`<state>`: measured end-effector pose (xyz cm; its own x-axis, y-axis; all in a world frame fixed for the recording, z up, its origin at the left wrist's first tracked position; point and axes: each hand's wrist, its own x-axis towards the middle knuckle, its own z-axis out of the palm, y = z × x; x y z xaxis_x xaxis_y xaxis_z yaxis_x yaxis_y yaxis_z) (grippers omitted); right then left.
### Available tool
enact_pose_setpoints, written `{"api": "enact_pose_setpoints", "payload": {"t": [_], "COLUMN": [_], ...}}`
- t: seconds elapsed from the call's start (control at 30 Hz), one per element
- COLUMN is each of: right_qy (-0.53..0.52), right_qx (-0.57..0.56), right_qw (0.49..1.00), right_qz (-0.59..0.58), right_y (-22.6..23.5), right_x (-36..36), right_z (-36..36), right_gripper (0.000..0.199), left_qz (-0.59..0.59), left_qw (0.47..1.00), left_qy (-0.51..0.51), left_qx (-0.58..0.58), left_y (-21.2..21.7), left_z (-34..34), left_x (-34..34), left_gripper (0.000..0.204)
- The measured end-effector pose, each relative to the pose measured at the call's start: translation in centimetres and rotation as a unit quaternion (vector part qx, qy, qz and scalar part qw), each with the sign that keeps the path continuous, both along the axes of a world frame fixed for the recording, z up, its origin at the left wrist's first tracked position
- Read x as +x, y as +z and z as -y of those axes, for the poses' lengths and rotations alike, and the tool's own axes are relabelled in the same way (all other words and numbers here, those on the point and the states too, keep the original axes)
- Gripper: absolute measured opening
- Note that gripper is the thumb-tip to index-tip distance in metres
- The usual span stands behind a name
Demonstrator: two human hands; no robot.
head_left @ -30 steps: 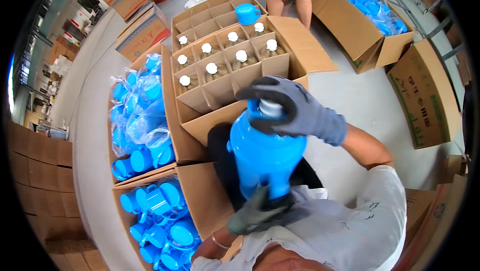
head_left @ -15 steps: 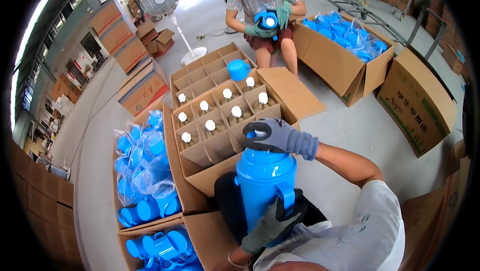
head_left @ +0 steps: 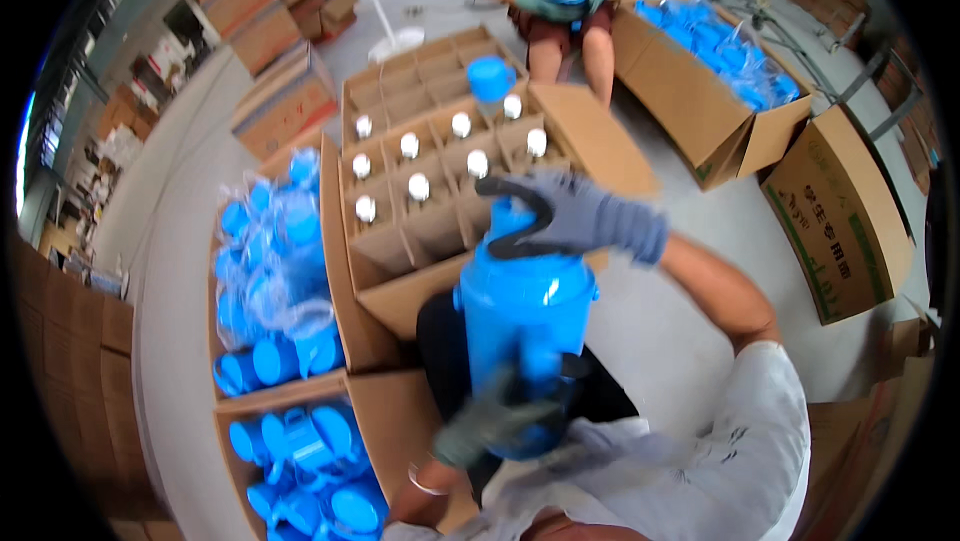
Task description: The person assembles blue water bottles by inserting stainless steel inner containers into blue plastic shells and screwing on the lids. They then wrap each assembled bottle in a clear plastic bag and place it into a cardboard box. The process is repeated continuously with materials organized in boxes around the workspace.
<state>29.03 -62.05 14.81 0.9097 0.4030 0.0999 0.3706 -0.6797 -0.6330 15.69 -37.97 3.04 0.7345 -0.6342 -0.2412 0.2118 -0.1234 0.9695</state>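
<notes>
I hold a blue plastic flask shell (head_left: pixel 522 331) upright over my lap. My left hand (head_left: pixel 490 423), in a grey glove, grips its lower end. My right hand (head_left: pixel 565 216), also gloved, sits on its top and holds the rim with fingers curled over the opening. Just beyond it stands an open cardboard box with dividers (head_left: pixel 400 246) holding several silver-capped glass liners (head_left: pixel 418 186). One blue flask (head_left: pixel 491 79) stands in a far cell of that box.
Two cardboard boxes of blue shells in plastic bags (head_left: pixel 275 271) lie to my left. Across the divided box a seated person (head_left: pixel 560 1) holds a blue flask. More boxes (head_left: pixel 705 91) with blue parts stand at the right; stacked cartons (head_left: pixel 255 1) at the far left.
The view has tilted up and back down. My right hand has stayed on the flask's top, shifting its grip around the rim. The left hand still holds the base.
</notes>
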Motion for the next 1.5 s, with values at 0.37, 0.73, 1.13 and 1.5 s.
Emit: {"api": "enact_pose_setpoints", "payload": {"t": [0.37,0.73,1.13,1.5], "right_qy": [0.088,0.197,0.146,0.183], "right_qx": [-0.012,0.012,0.101,0.235], "right_qw": [0.996,0.959,0.983,0.947], "right_qz": [-0.017,0.205,-0.033,-0.119], "right_y": [-2.1,-8.1,-6.8,-1.6], "right_x": [2.5,5.7,4.3,0.4], "right_z": [-2.0,-2.9,-4.1,-3.9], "right_gripper": [0.051,0.035,0.031,0.049], "left_qz": [-0.008,0.034,0.356,0.670], "left_qw": [0.995,0.993,0.927,0.696], "left_qy": [0.040,0.105,0.116,-0.003], "left_qx": [-0.087,-0.033,0.000,0.259], "left_y": [-1.6,0.5,-2.1,10.9], "left_z": [-0.4,4.7,4.2,-5.2], "left_x": [0.0,-1.7,-1.9,2.8], "left_gripper": [0.043,0.036,0.028,0.064]}}
